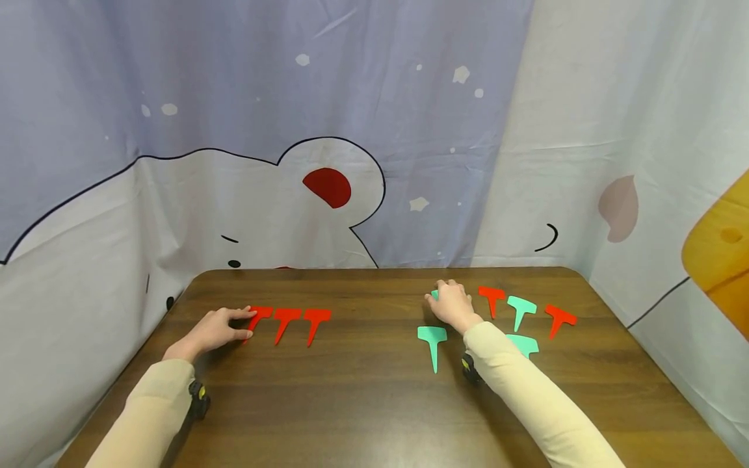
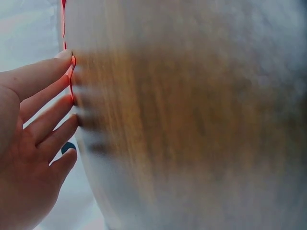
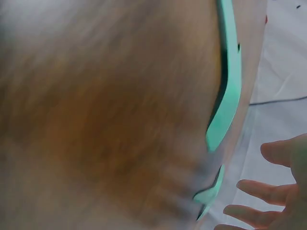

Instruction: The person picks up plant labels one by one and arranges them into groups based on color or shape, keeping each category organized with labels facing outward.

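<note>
My left hand (image 1: 212, 330) rests at the leftmost red T-shaped plant label (image 1: 261, 313), with its fingertips on the label's top and its thumb near the stem. In the left wrist view its fingers (image 2: 53, 115) look fairly straight, tips right at the red edge. Two more red labels, a middle one (image 1: 287, 316) and a right one (image 1: 317, 316), lie in a row beside it. Over on the right, my right hand (image 1: 453, 305) reaches over a mostly hidden green label (image 1: 435, 294), its fingers extended. Nearer me lies another green label (image 1: 432, 335).
Right of the right hand lie a red label (image 1: 492, 294), a green label (image 1: 521, 304) and another red label (image 1: 560, 315). The right forearm partly covers one more green label (image 1: 525, 344). A printed curtain (image 1: 421, 130) hangs behind the brown wooden table (image 1: 328, 416).
</note>
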Available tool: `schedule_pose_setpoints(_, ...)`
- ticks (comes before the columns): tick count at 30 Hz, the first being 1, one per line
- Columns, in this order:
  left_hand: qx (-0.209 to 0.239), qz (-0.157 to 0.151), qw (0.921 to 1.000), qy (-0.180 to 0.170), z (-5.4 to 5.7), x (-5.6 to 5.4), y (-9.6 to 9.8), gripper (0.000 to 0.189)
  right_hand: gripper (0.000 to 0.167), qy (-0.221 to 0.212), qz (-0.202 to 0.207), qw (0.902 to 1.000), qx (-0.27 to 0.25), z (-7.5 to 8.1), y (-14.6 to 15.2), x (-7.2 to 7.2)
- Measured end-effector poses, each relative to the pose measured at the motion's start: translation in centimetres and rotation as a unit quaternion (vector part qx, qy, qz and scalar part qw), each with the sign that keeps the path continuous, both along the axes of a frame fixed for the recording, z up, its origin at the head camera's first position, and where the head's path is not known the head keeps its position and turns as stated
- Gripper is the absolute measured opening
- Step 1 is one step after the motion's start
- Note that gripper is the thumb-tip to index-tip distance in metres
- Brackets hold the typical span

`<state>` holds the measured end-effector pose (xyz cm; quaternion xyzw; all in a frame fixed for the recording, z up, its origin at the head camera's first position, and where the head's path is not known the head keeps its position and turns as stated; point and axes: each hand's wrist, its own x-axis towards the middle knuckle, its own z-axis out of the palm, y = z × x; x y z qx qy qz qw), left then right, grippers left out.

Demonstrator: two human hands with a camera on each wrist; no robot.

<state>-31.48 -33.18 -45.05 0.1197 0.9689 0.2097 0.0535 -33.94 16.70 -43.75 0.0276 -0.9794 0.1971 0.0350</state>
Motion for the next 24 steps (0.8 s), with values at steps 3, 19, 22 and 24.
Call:
schedule_pose_setpoints(3,0.000,0.001,1.0000,-0.002,0.0,0.0,0.0,0.061,0.050,-0.003,-0.008,1.0000,0.004,0.0,0.9,-0.1)
schedule_pose_setpoints(19,0.011,-0.006,0.9999,0.005,0.1,0.1,-0.1,0.059,0.052,-0.011,-0.030,0.9994,0.017,0.5,5.8,0.0)
schedule_pose_setpoints(22,0.011,-0.005,0.9999,0.003,0.1,0.2,0.0,0.059,0.052,-0.018,-0.034,0.9992,0.014,0.5,6.6,0.1)
schedule_pose_setpoints(24,0.011,-0.003,0.9999,0.002,0.1,0.2,0.0,0.059,0.053,-0.023,-0.036,0.9989,0.018,0.5,7.2,0.3)
